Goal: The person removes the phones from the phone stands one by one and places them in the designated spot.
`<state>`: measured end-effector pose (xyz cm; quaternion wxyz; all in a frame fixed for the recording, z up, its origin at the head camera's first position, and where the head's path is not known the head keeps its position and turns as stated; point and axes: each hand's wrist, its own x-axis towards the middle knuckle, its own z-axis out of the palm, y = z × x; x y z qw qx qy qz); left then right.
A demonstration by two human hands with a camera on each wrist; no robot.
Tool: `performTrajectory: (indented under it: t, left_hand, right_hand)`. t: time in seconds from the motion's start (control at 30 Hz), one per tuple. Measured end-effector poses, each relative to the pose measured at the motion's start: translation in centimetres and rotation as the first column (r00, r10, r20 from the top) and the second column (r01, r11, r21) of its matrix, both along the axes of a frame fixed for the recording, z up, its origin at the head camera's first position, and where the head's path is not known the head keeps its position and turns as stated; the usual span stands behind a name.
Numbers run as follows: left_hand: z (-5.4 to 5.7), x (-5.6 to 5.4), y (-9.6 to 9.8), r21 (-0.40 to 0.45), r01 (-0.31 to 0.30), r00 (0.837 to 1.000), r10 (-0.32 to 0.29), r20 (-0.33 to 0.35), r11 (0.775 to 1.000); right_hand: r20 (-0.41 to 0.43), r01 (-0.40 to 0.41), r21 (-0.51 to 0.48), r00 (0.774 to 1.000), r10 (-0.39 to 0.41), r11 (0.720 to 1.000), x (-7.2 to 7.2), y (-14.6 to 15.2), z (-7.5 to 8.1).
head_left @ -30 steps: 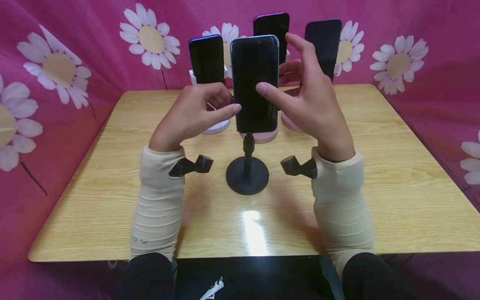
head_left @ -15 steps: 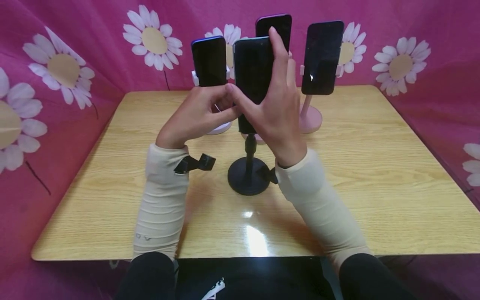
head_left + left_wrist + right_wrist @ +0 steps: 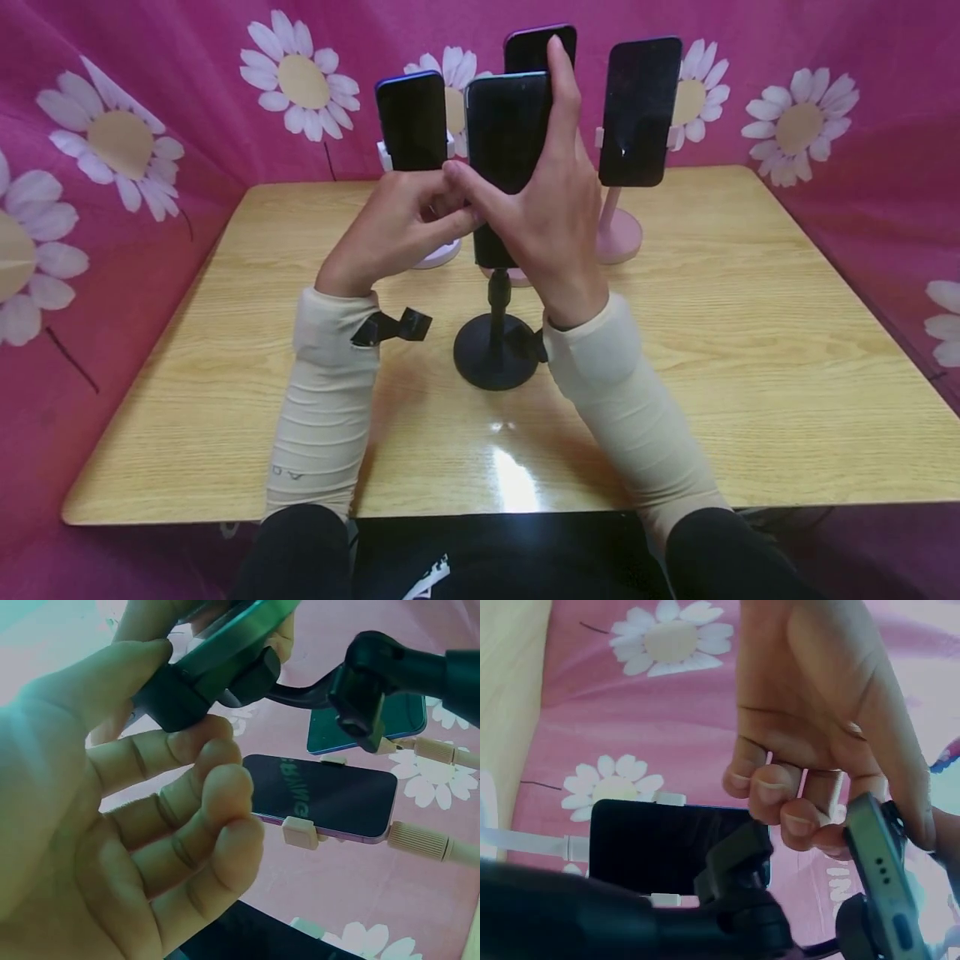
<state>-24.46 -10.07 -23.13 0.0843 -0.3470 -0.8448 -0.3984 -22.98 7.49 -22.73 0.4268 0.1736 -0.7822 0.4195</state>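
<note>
A dark-screened smartphone with a pale blue-green edge stands upright on a black phone stand, whose round base rests on the table. My left hand is at the phone's left side; in the left wrist view its thumb and forefinger pinch the stand's black clamp, other fingers loosely bent. My right hand reaches across the screen from the right. Its thumb lies over the front to the left edge, and its forefinger points up along the right edge. The right wrist view shows its other fingers curled behind the phone.
Behind stand a blue-edged phone in a white holder, a purple-edged phone, and another phone on a pink stand. A pink flowered cloth walls the wooden table at the back and sides.
My right hand has moved left from beside the phone's right edge to across its screen, its thumb now reaching the left edge. My left hand has stayed nearly still at the clamp.
</note>
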Motion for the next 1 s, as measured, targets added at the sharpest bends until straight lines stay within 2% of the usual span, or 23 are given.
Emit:
performTrajectory:
  t: [0.17,0.3,0.4,0.53,0.8,1.0]
  left_hand:
    - [-0.06,-0.04,0.21,0.017,0.006,1.000,-0.006,0.006,1.000]
    - [-0.05,-0.03,0.17,0.019,0.015,1.000,-0.015,-0.002,1.000]
    - [-0.15,-0.07,0.07,0.011,0.021,0.999,-0.021,-0.033,1.000]
    - [-0.16,-0.12,0.03,-0.001,0.022,0.997,-0.022,-0.073,1.000]
    - [-0.09,-0.47,0.15,0.040,0.072,0.994,-0.068,-0.086,0.997]
    - [-0.33,-0.75,0.08,0.087,0.107,0.993,-0.102,-0.060,0.990]
  right_hand:
    - [-0.014,0.008,-0.002,1.000,-0.008,1.000,-0.07,-0.01,0.11]
    - [-0.073,-0.002,-0.001,0.997,0.002,1.000,-0.22,0.01,-0.07]
    - [-0.156,-0.028,0.000,0.987,0.027,1.000,-0.39,-0.05,-0.28]
    - [-0.209,-0.052,0.015,0.976,0.054,0.999,-0.58,-0.03,-0.31]
    - [-0.223,-0.090,0.015,0.971,0.091,0.996,-0.70,0.07,-0.06]
    - [-0.159,-0.111,0.053,0.980,0.118,0.992,-0.24,0.26,0.02]
